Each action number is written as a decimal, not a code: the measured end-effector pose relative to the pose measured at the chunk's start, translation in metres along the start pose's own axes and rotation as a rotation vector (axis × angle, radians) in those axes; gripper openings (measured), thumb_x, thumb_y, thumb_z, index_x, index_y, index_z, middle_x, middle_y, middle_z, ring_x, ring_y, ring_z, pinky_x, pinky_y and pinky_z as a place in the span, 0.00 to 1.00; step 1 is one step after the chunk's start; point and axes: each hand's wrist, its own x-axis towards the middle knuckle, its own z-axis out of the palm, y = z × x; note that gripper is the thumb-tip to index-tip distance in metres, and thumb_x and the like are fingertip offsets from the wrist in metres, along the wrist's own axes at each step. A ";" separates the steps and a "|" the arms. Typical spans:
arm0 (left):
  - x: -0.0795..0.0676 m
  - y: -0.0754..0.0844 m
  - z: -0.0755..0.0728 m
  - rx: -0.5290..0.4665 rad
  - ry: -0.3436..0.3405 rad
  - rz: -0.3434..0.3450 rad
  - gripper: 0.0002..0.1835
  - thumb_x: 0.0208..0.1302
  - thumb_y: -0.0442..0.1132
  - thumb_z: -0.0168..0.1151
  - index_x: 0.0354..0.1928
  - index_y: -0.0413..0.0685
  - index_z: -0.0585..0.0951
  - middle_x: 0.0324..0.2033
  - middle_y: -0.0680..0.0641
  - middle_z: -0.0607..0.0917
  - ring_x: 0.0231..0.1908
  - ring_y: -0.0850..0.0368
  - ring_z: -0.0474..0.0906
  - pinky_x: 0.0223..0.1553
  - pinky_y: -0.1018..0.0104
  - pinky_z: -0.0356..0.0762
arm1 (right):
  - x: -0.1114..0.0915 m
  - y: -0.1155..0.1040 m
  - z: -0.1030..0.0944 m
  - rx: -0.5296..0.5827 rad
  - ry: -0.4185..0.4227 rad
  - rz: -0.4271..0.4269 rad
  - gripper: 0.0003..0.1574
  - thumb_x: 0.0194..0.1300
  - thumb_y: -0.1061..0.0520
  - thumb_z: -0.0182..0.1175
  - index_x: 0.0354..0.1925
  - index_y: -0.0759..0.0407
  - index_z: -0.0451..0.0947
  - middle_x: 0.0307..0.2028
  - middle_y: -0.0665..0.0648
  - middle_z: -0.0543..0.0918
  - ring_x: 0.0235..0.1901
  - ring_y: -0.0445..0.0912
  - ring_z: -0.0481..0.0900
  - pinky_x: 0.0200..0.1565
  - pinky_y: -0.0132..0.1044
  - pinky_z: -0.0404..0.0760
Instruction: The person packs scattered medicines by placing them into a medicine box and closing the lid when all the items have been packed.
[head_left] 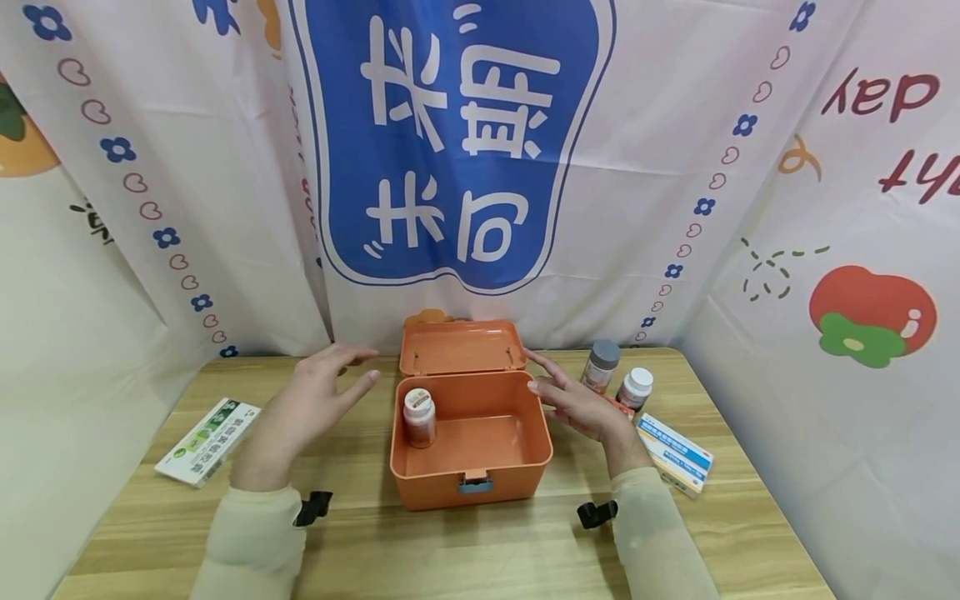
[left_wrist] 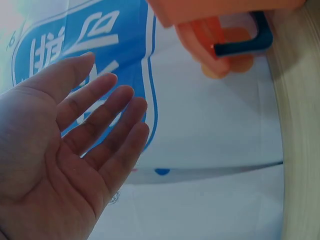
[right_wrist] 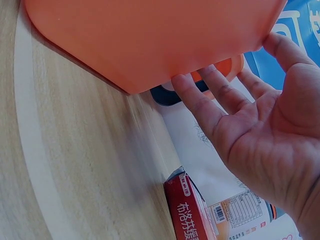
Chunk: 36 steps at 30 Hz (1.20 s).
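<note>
An orange lidded box (head_left: pixel 517 490) stands on the wooden table, its lid (head_left: pixel 465 348) tipped back. Inside, a white-capped pill bottle (head_left: pixel 420 421) stands upright in the left part. My right hand (head_left: pixel 581 406) is at the box's back right corner; in the right wrist view its extended fingertips (right_wrist: pixel 182 85) touch the orange wall (right_wrist: pixel 150 40) and the thumb is at the rim. Left of the box, my left hand (head_left: pixel 318 396) hovers with nothing in it, fingers loosely extended. The left wrist view shows its palm (left_wrist: pixel 70 165) and the lid's dark handle (left_wrist: pixel 250 46).
To the right are a grey-capped bottle (head_left: pixel 602 365), a white-capped bottle (head_left: pixel 636 387), a red carton (right_wrist: pixel 184 210) and a blue-and-white carton (head_left: pixel 675 452). A green-and-white carton (head_left: pixel 207 442) lies far left. Behind the table (head_left: pixel 480 558) hangs a printed curtain (head_left: pixel 645 183).
</note>
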 end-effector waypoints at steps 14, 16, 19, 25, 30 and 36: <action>-0.012 -0.033 -0.026 -0.007 0.035 -0.085 0.33 0.80 0.63 0.50 0.72 0.47 0.75 0.69 0.36 0.78 0.67 0.33 0.77 0.66 0.33 0.77 | -0.001 -0.002 0.001 0.013 -0.005 -0.003 0.42 0.84 0.46 0.53 0.83 0.23 0.45 0.77 0.57 0.70 0.76 0.57 0.72 0.76 0.57 0.74; -0.014 -0.037 -0.030 -0.011 0.041 -0.096 0.34 0.80 0.64 0.50 0.73 0.47 0.74 0.69 0.36 0.78 0.67 0.33 0.76 0.67 0.32 0.76 | -0.001 -0.001 0.000 0.014 -0.010 -0.007 0.42 0.84 0.46 0.52 0.83 0.24 0.44 0.77 0.57 0.71 0.76 0.57 0.72 0.76 0.57 0.74; -0.017 -0.044 -0.034 -0.016 0.051 -0.114 0.35 0.80 0.65 0.50 0.74 0.47 0.73 0.71 0.35 0.77 0.68 0.33 0.75 0.68 0.32 0.76 | 0.000 0.000 0.000 0.012 -0.013 -0.010 0.42 0.84 0.46 0.52 0.83 0.25 0.44 0.77 0.58 0.71 0.76 0.57 0.71 0.76 0.56 0.74; -0.022 -0.057 -0.039 -0.017 0.068 -0.147 0.35 0.81 0.63 0.49 0.75 0.45 0.71 0.71 0.32 0.75 0.68 0.31 0.73 0.67 0.31 0.74 | -0.001 0.000 -0.002 0.007 -0.012 -0.016 0.42 0.84 0.47 0.51 0.83 0.25 0.44 0.77 0.58 0.71 0.77 0.57 0.70 0.77 0.56 0.72; -0.023 -0.062 -0.041 -0.018 0.070 -0.159 0.35 0.81 0.62 0.49 0.76 0.44 0.71 0.70 0.32 0.75 0.67 0.30 0.74 0.66 0.31 0.74 | -0.001 0.001 -0.003 0.016 -0.013 -0.015 0.42 0.84 0.47 0.52 0.83 0.25 0.44 0.77 0.57 0.71 0.77 0.57 0.71 0.76 0.56 0.73; -0.021 -0.068 -0.039 -0.023 0.056 -0.203 0.37 0.81 0.65 0.47 0.77 0.45 0.68 0.71 0.31 0.74 0.68 0.28 0.72 0.65 0.29 0.74 | 0.000 0.002 -0.002 0.023 -0.014 -0.015 0.42 0.84 0.46 0.52 0.83 0.23 0.45 0.77 0.57 0.71 0.76 0.55 0.72 0.75 0.55 0.75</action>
